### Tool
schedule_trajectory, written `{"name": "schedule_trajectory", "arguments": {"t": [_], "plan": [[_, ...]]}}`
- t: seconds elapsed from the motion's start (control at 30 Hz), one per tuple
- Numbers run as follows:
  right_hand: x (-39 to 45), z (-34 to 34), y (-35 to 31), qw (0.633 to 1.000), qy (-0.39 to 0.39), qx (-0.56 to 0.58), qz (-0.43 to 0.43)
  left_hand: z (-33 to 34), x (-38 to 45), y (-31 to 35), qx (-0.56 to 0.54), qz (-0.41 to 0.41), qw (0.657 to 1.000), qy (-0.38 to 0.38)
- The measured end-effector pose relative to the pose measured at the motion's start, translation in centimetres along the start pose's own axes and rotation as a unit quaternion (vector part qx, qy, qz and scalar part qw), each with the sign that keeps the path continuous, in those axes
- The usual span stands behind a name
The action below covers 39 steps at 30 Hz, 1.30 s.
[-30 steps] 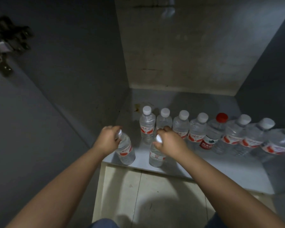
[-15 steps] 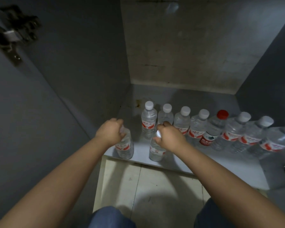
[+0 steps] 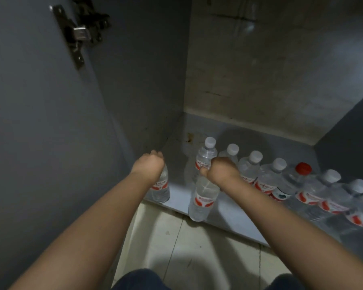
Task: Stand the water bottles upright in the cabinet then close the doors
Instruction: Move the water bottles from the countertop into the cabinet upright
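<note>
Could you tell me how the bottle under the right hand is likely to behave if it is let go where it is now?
The bottle looks full of water, so probably heavy for its size. Its base seems to overhang the shelf's front edge, so it may tip outward. The right hand grips only its top; the thin plastic likely flexes.

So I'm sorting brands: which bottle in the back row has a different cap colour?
The red-capped bottle, fifth from the left in the back row; every other cap there is white, like its neighbour.
</note>
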State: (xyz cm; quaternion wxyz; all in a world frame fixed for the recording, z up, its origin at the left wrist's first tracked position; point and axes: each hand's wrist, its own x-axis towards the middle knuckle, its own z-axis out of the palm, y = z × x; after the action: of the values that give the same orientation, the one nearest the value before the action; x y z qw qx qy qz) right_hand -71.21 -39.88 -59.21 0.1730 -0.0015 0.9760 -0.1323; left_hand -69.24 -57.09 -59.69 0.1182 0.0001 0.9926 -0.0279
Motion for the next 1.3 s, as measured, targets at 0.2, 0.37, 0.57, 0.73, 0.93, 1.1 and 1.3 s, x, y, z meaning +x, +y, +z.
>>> {"name": "schedule_trajectory", "arguments": {"t": [0.2,0.37,0.57,0.73,0.93,1.1,1.3], "plan": [[-1.5,-0.5,0.4,0.984,-0.025,-0.127,-0.119,0.3,-0.2,0.0,-0.007,0.038,0.999,0.023],[-1.2,-0.6,0.9,0.969,-0.034,-0.180,-0.163,0.2,-0.2,-0.3,-0.027,0.040,0.999,0.023],[-1.2,-0.8,2.7,0.977,-0.054,-0.168,-0.121,0.7,-0.3,-0.5,-0.044,0.035,0.998,0.028],[-0.7,-1.3,3.6,0.938,-0.064,-0.188,-0.283,0.7,-0.6,-0.2,-0.046,0.038,0.998,0.019],[-0.7,-0.8,5.0,0.911,-0.047,-0.213,-0.349,1.4,-0.7,-0.2,-0.048,0.035,0.998,0.036],[-1.7,-0.9,5.6,0.946,-0.050,-0.149,-0.285,1.3,-0.4,0.0,-0.059,0.035,0.997,0.034],[-1.4,-1.3,4.3,0.933,-0.083,-0.246,-0.249,1.1,-0.4,-0.5,-0.081,0.034,0.996,0.024]]}}
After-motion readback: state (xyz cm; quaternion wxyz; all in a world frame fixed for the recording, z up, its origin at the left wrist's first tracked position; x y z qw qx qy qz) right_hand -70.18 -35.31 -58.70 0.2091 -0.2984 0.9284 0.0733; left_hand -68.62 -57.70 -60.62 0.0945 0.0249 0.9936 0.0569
